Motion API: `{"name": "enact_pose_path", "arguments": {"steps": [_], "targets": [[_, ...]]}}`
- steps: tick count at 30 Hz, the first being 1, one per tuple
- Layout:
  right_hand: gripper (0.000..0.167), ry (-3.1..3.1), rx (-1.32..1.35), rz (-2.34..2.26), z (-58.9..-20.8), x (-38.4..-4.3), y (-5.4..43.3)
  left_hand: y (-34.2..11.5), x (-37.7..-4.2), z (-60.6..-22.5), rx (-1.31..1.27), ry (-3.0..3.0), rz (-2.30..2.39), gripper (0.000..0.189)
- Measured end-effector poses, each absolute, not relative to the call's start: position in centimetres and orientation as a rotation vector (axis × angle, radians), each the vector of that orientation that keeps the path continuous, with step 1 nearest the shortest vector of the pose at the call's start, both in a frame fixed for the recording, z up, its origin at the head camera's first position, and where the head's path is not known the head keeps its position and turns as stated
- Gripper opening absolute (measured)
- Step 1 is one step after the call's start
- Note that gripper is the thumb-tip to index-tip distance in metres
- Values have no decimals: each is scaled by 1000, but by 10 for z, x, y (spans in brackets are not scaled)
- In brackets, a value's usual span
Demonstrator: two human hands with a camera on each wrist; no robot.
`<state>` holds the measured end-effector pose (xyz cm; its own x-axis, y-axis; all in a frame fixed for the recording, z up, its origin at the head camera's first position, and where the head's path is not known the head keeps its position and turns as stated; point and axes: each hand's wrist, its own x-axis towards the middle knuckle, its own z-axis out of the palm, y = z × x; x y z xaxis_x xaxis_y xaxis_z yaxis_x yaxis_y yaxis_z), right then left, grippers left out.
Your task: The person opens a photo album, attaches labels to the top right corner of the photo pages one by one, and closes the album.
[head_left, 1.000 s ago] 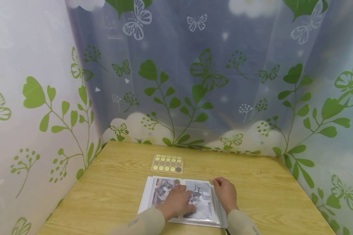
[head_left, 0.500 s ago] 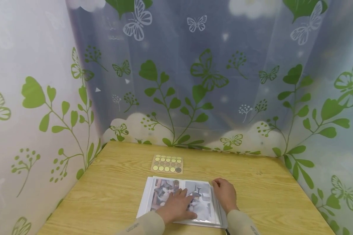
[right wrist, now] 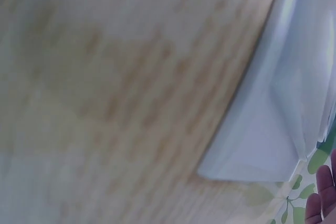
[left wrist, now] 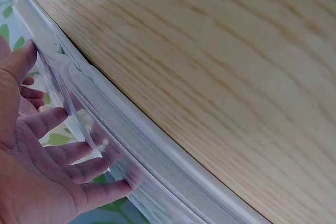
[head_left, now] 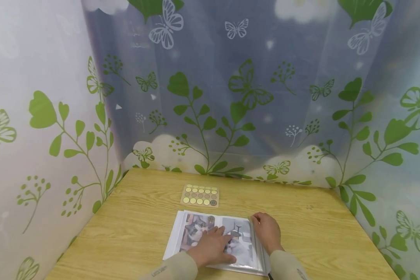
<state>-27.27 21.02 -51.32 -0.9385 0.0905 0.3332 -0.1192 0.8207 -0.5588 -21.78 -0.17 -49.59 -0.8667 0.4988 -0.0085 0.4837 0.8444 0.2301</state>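
Observation:
A white photo album [head_left: 172,237] lies spread on the table, cat photos in its clear sleeves. My left hand [head_left: 211,245] rests across the middle of the pages with fingers spread, partly covering both photos. In the left wrist view its fingertips touch the clear plastic sleeve [left wrist: 86,121] above the stacked pages. My right hand [head_left: 267,231] pinches a small yellowish sticker [head_left: 250,219] at the far right corner of the right page; the fingers hide most of it. Another round sticker [head_left: 211,219] sits at the top right of the left photo.
A brown sheet of round yellow stickers [head_left: 200,195] lies behind the album, some of its circles dull brown. The wooden table [head_left: 133,217] meets a curtain [head_left: 210,116] printed with butterflies and leaves at the back and sides.
My left hand has slid slightly toward me and to the right, uncovering more of the left photo. The right hand stays at the page corner, almost still.

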Motion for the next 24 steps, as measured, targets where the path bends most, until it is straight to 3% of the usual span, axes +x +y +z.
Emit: {"name": "enact_pose_path", "arguments": {"steps": [24], "targets": [[16, -2791, 62, 724, -516, -273, 202, 0, -219, -493, 761, 2938, 302, 73]]}}
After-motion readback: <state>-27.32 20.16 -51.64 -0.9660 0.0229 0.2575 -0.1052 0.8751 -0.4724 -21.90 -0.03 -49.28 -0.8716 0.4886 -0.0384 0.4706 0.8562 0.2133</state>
